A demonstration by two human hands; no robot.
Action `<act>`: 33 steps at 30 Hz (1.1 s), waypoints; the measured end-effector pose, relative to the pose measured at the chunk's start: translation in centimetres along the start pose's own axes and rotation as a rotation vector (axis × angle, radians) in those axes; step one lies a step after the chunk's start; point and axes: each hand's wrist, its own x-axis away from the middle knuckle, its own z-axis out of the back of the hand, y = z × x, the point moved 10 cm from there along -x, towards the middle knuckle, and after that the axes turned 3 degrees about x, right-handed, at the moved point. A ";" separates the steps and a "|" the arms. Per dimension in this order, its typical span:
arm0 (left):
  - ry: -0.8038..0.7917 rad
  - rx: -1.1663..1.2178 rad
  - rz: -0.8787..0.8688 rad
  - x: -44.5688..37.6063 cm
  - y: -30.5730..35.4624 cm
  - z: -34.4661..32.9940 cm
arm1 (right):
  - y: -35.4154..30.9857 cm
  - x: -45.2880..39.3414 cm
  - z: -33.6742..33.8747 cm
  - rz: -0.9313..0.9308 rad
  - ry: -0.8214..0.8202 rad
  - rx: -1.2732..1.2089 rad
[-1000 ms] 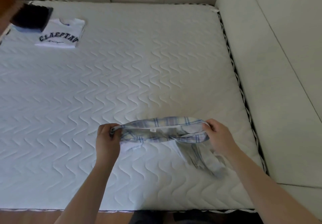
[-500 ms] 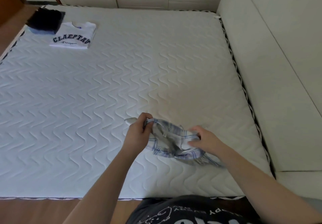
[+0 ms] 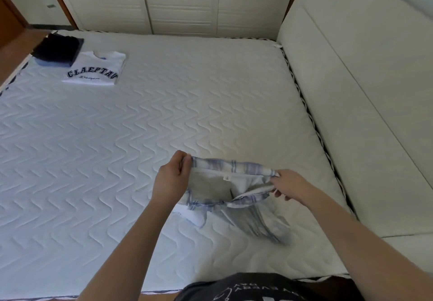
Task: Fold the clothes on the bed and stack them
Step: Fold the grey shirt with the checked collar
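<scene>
Nearest the viewer, the person's dark printed shirt (image 3: 246, 286) is showing at the bottom edge, and both forearms are reaching out over the bed (image 3: 140, 136). The left hand (image 3: 172, 179) is gripping the left end of the waistband of the plaid shorts (image 3: 225, 183), its fingers curled round the fabric. The right hand (image 3: 289, 184) is pinching the right end of the same waistband, with the lower fingers hanging free beneath it. The shorts are being held just above the quilted mattress at its near right part; the waistband is gaping open, a small size label is showing inside, and the legs are trailing down toward the viewer onto the surface.

To do this step well, the two hands should be drawing the waistband taut until front and back lie flush, then lowering the garment flat so the legs settle straight and free of twist before any fold is made; a slack or twisted leg would probably spoil the fold.

Far off, at the far left corner, a folded white T-shirt (image 3: 93, 68) with dark lettering is lying beside a folded dark garment (image 3: 58, 48), which appears to rest on something pale blue. The finished shorts would likely join these.
</scene>
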 end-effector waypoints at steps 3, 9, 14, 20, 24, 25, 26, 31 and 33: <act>0.078 0.126 0.004 -1.0 1.6 2.4 | -2.5 1.3 3.9 0.138 0.092 -0.116; 0.190 0.327 -0.036 -1.4 6.4 8.5 | -8.6 5.0 8.5 0.354 0.147 -0.344; 0.126 0.407 -0.070 -0.5 10.4 13.0 | -13.8 7.6 10.3 0.526 0.227 -0.436; -0.445 -0.040 -0.056 3.1 9.9 11.3 | -17.2 8.1 10.3 0.538 0.107 -0.606; -0.282 -0.436 -0.044 4.8 8.3 12.8 | -18.8 7.8 8.8 0.566 -0.108 -0.595; -0.219 -0.456 -0.023 5.4 7.9 13.6 | -19.2 7.7 8.1 0.587 -0.177 -0.562; -0.161 -0.462 -0.007 6.1 7.6 14.3 | -19.6 7.6 7.2 0.617 -0.278 -0.545; 0.004 -0.372 0.191 10.8 5.6 18.0 | -21.7 10.3 2.0 0.730 -0.872 -0.597; 0.078 -0.356 0.273 13.0 4.7 19.6 | -23.2 12.3 0.5 0.834 -0.960 -0.499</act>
